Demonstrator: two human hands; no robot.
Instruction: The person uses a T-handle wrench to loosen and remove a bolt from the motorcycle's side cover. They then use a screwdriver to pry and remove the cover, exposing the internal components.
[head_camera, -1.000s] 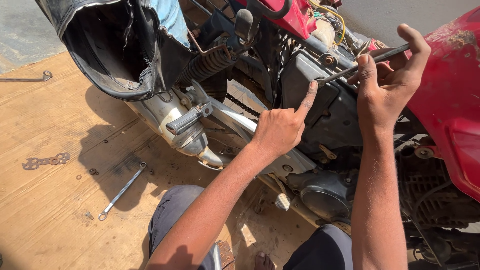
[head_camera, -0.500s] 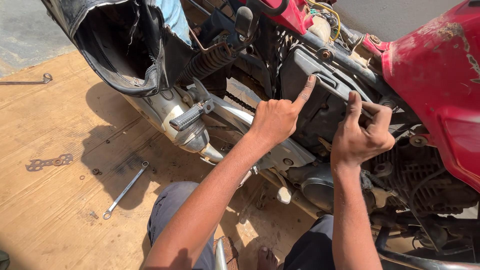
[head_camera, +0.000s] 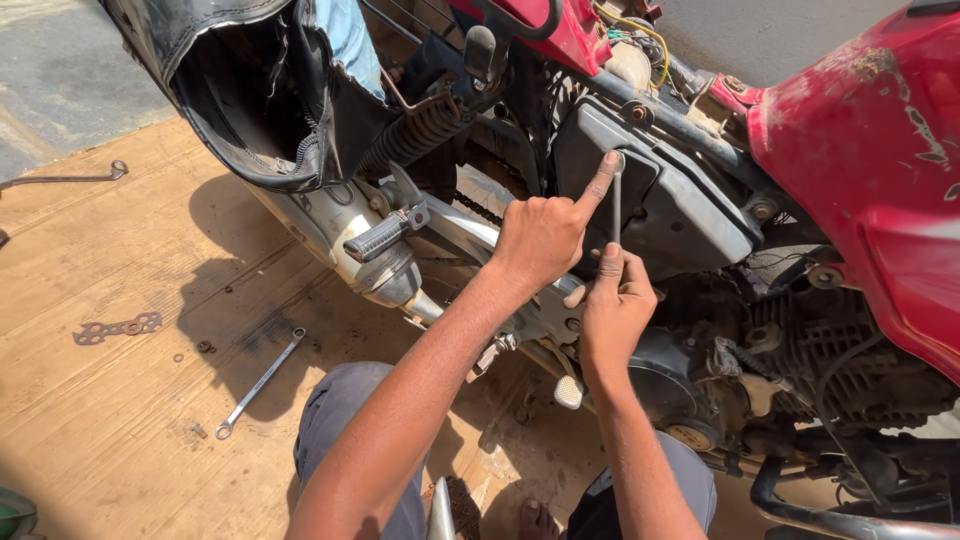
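The left hand (head_camera: 540, 238) pressed one straight finger on the slim metal wrench (head_camera: 616, 210); the right hand (head_camera: 612, 305) gripped its handle against the black plastic side cover (head_camera: 680, 215).

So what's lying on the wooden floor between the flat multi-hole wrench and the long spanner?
In the head view, a small washer and a tiny ring beside it lie between the flat wrench and the spanner.

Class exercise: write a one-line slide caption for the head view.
Right hand holds a spanner upright against a motorbike's black side cover while the left hand's forefinger steadies its top end.
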